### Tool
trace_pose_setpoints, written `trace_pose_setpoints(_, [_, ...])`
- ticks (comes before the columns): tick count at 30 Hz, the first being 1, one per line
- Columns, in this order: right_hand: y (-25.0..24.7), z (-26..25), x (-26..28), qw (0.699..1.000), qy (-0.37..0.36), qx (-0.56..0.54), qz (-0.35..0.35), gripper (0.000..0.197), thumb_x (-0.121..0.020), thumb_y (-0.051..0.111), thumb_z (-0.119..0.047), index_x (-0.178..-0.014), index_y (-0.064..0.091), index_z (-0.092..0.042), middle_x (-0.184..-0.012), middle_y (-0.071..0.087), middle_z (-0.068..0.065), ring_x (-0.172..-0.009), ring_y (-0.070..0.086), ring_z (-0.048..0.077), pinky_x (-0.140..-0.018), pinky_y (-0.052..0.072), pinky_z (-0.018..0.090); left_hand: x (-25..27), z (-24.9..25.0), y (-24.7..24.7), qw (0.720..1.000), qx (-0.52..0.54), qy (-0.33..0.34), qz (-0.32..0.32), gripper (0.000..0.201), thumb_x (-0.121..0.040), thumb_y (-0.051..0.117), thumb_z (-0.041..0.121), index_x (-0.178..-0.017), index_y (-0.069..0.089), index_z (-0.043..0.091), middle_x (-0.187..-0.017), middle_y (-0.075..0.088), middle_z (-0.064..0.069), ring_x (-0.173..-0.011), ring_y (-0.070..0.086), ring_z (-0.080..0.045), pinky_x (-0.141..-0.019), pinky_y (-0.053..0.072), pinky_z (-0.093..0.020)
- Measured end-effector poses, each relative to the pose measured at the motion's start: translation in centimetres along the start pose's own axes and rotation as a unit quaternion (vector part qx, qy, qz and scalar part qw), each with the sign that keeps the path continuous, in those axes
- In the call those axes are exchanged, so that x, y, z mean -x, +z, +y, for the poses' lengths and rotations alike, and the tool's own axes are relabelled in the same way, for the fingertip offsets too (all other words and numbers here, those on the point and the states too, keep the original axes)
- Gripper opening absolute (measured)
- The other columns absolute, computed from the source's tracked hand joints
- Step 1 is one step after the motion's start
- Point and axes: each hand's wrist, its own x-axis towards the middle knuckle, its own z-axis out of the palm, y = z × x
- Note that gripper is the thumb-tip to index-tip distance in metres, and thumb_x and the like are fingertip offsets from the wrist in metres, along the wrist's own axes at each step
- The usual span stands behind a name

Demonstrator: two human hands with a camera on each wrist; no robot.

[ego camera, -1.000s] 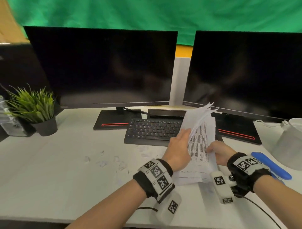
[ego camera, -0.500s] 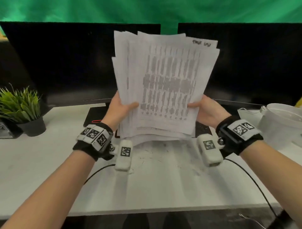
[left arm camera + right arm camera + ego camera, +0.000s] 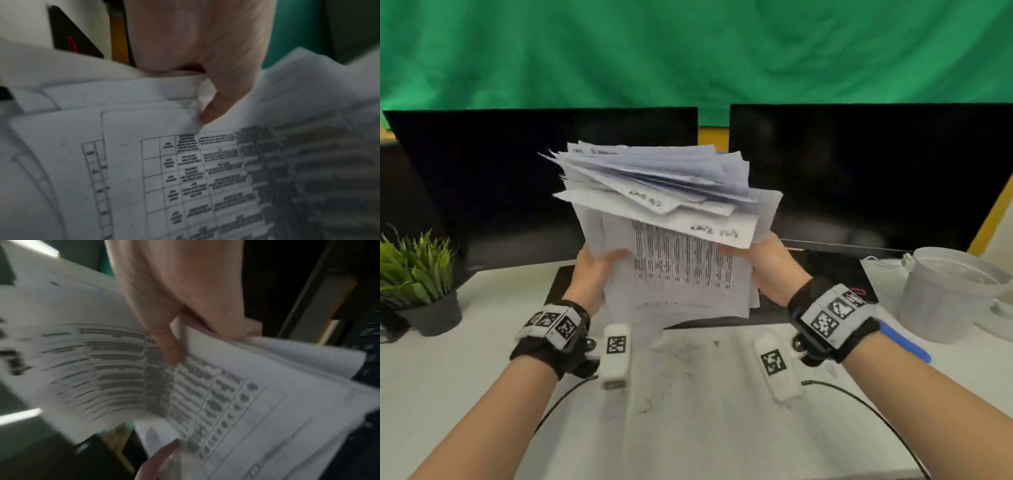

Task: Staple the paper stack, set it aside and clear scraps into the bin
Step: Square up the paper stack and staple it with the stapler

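A thick stack of printed white sheets point(image 3: 681, 270) is held upright above the desk, its top edges fanned out and curling toward me. My left hand point(image 3: 599, 274) grips its left edge, thumb point(image 3: 213, 107) on the front sheet point(image 3: 185, 170). My right hand point(image 3: 767, 267) grips the right edge, thumb point(image 3: 166, 345) pressed on the printed table point(image 3: 205, 394). A blue stapler point(image 3: 904, 342) lies on the desk behind my right wrist. A white bin point(image 3: 941, 294) stands at the right.
Two dark monitors point(image 3: 544, 185) stand at the back, a keyboard point(image 3: 767, 308) mostly hidden behind the paper. A potted green plant point(image 3: 417, 274) sits at the left. Small scraps and specks point(image 3: 678, 363) lie on the white desk point(image 3: 688, 428) below the stack.
The stack was lifted off the desk and held up flat facing me; now it has come down lower and its top sheets have fanned out and flopped forward.
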Motion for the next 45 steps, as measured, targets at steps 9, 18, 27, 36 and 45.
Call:
trace_pose_setpoints(9, [1.2, 1.0, 2.0, 0.994, -0.032, -0.033, 0.100, 0.033, -0.083, 0.067, -0.009, -0.116, 0.062, -0.011, -0.103, 0.069, 0.005, -0.095, 0.065, 0.021, -0.083, 0.054, 0.030, 2.8, -2.7, 2.6, 0.975, -0.140, 0.127, 0.114, 0.038, -0.086, 0.064, 0.007, -0.120, 0.048, 0.011, -0.127, 0.046, -0.011, -0.108, 0.051, -0.018, -0.102, 0.047, -0.043])
trace_pose_setpoints(18, [-2.4, 2.1, 2.1, 0.989, 0.015, -0.131, 0.074, 0.046, -0.084, 0.063, -0.005, -0.129, 0.055, -0.013, -0.125, 0.065, 0.011, -0.114, 0.063, 0.028, -0.098, 0.047, 0.054, 5.1, -3.9, 3.2, 0.988, -0.003, 0.156, -0.007, 0.035, -0.088, 0.061, 0.002, -0.102, 0.052, 0.032, -0.104, 0.064, 0.007, -0.093, 0.066, -0.003, -0.076, 0.059, -0.022])
trace_pose_setpoints(27, [-2.3, 2.4, 1.3, 0.993, 0.016, -0.079, 0.090, 0.073, -0.065, 0.080, -0.031, -0.130, 0.050, -0.016, -0.121, 0.066, 0.007, -0.108, 0.067, 0.023, -0.093, 0.052, 0.050, 3.6, -4.5, 2.6, 0.993, 0.008, 0.104, 0.054, 0.041, -0.085, 0.068, 0.011, -0.110, 0.039, 0.025, -0.101, 0.056, 0.011, -0.091, 0.056, -0.001, -0.077, 0.045, -0.020])
trace_pose_setpoints(36, [-1.2, 2.2, 0.6, 0.996, -0.015, 0.003, 0.087, 0.050, -0.085, 0.057, -0.037, -0.126, 0.052, -0.009, -0.117, 0.064, 0.012, -0.104, 0.063, 0.022, -0.084, 0.052, 0.037, 2.7, -6.4, 2.8, 0.991, -0.066, 0.117, -0.009, 0.040, -0.091, 0.060, 0.014, -0.128, 0.045, 0.018, -0.112, 0.058, 0.012, -0.101, 0.056, 0.001, -0.086, 0.047, -0.020])
trace_pose_setpoints(45, [-0.7, 2.7, 1.3, 0.994, -0.031, 0.020, 0.101, 0.032, -0.093, 0.053, -0.015, -0.124, 0.057, -0.013, -0.120, 0.067, 0.004, -0.103, 0.068, 0.015, -0.084, 0.058, 0.035, 3.1, -5.7, 3.7, 0.983, -0.104, 0.146, 0.040, 0.033, -0.095, 0.054, 0.018, -0.127, 0.055, 0.014, -0.109, 0.060, 0.005, -0.104, 0.059, -0.014, -0.090, 0.051, -0.031])
